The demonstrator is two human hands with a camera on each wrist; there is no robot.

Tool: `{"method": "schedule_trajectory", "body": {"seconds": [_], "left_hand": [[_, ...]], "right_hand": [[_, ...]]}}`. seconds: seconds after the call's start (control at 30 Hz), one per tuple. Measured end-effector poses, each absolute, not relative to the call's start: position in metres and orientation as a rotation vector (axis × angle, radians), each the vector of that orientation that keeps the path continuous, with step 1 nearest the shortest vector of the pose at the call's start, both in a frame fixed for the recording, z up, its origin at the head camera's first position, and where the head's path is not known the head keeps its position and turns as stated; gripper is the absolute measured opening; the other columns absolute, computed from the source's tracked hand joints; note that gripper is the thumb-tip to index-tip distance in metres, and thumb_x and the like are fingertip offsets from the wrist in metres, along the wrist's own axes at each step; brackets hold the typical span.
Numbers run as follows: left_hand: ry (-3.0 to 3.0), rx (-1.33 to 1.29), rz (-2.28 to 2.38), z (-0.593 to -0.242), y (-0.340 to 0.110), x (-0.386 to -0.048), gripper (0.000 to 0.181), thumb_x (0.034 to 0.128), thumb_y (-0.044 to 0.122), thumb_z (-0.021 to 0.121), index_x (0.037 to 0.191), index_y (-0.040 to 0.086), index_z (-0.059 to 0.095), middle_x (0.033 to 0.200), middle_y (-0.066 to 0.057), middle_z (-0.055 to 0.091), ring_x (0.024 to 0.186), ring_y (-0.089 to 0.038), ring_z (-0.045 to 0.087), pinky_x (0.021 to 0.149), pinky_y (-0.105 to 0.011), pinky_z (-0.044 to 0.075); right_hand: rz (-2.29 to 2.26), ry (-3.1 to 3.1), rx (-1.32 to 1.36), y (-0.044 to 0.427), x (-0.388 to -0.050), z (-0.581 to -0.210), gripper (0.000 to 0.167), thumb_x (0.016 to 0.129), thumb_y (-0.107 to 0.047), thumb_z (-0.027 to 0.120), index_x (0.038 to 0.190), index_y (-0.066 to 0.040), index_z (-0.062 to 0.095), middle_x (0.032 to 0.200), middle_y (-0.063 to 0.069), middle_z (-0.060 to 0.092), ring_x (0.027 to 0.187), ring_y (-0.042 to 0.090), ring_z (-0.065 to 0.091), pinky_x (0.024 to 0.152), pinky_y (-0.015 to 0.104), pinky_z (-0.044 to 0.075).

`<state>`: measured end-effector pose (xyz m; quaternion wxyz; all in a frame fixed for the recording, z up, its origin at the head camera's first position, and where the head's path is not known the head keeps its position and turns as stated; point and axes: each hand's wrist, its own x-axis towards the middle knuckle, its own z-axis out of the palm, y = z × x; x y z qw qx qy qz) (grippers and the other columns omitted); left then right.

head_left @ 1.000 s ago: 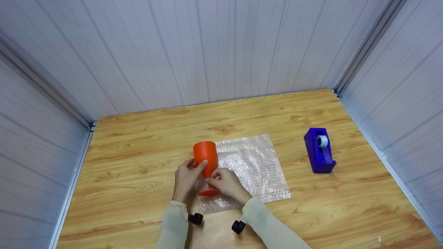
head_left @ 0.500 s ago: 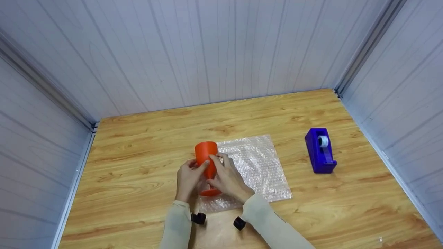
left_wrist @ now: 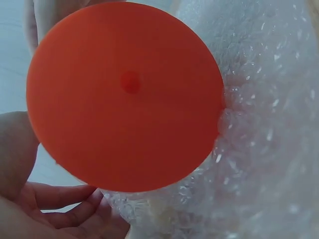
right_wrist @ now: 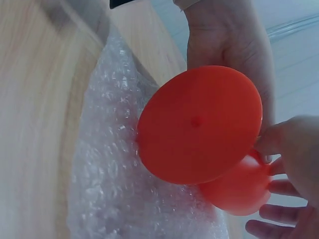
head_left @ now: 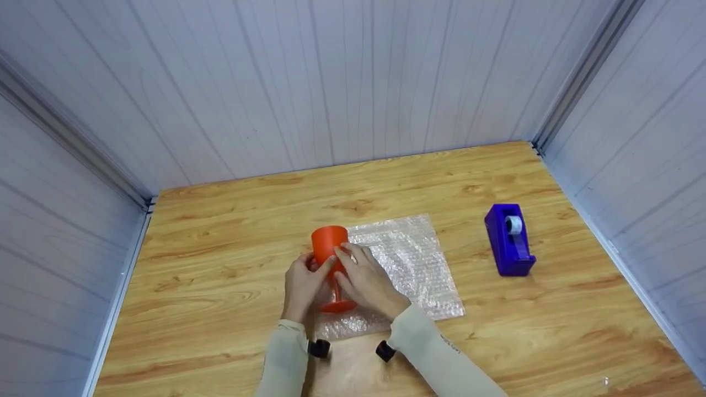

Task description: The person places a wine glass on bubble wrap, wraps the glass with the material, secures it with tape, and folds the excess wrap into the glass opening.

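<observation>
An orange goblet (head_left: 330,238) lies on its side over the left part of a bubble wrap sheet (head_left: 408,264), its bowl pointing away and its foot near me. My left hand (head_left: 302,286) grips the bowl from the left, thumb on top. From the right, my right hand (head_left: 370,280) holds the bowl with spread, bent fingers and the thumb lower down. In the left wrist view the round foot (left_wrist: 129,99) hides most of the bowl and stem. The right wrist view shows the foot (right_wrist: 199,124) touching the bubble wrap (right_wrist: 114,164), with the bowl (right_wrist: 241,186) behind.
A purple tape dispenser (head_left: 510,240) with a white roll stands to the right on the wood-grain table (head_left: 220,231). Pale panel walls (head_left: 353,82) enclose the back and both sides. A small clear scrap (head_left: 606,380) lies near the front right.
My right hand has shifted from pinching near the stem up to the bowl, its fingers spreading over it. The goblet has moved slightly to the right. My left hand keeps its hold.
</observation>
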<state>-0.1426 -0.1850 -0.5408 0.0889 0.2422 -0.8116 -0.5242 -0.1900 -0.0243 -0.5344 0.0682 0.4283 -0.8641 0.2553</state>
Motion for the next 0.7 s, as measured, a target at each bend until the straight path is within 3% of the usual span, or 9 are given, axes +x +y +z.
{"method": "schedule_trajectory", "body": {"seconds": [0.13, 0.3, 0.57, 0.7], "left_hand": [[-2.401, 0.691, -1.572, -0.541, -0.184, -0.142, 0.056, 0.0897, 0.035, 0.076, 0.124, -0.007, 0.063, 0.108, -0.016, 0.070, 0.095, -0.028, 0.067, 0.086, -0.042, 0.056], [-2.362, 0.707, -1.658, -0.539, -0.184, -0.143, 0.051, 0.0971, 0.030, 0.067, 0.130, -0.008, 0.059, 0.118, -0.020, 0.067, 0.105, -0.032, 0.067, 0.091, -0.044, 0.054], [-2.299, 0.752, -1.756, -0.538, -0.182, -0.146, 0.041, 0.1018, 0.020, 0.056, 0.130, -0.010, 0.058, 0.125, -0.023, 0.063, 0.111, -0.034, 0.061, 0.095, -0.045, 0.051], [-2.283, 0.738, -1.752, -0.537, -0.181, -0.146, 0.035, 0.1013, 0.010, 0.051, 0.129, -0.009, 0.061, 0.126, -0.022, 0.063, 0.105, -0.031, 0.060, 0.090, -0.040, 0.051]], "right_hand": [[0.779, -2.628, 1.330, -0.020, -0.193, -0.532, 0.051, 0.099, -0.022, 0.062, 0.144, 0.000, 0.050, 0.141, 0.018, 0.050, 0.120, 0.031, 0.057, 0.099, 0.040, 0.050], [0.848, -2.668, 1.339, -0.014, -0.198, -0.529, 0.050, 0.100, -0.020, 0.061, 0.146, -0.006, 0.049, 0.140, 0.015, 0.050, 0.104, 0.028, 0.066, 0.086, 0.038, 0.057], [0.881, -2.739, 1.330, -0.006, -0.204, -0.528, 0.051, 0.101, -0.018, 0.059, 0.150, -0.008, 0.046, 0.139, 0.012, 0.050, 0.086, 0.024, 0.066, 0.077, 0.034, 0.058], [0.910, -2.746, 1.338, -0.003, -0.208, -0.527, 0.050, 0.100, -0.012, 0.057, 0.149, -0.007, 0.047, 0.139, 0.013, 0.050, 0.091, 0.023, 0.064, 0.079, 0.033, 0.057]]}}
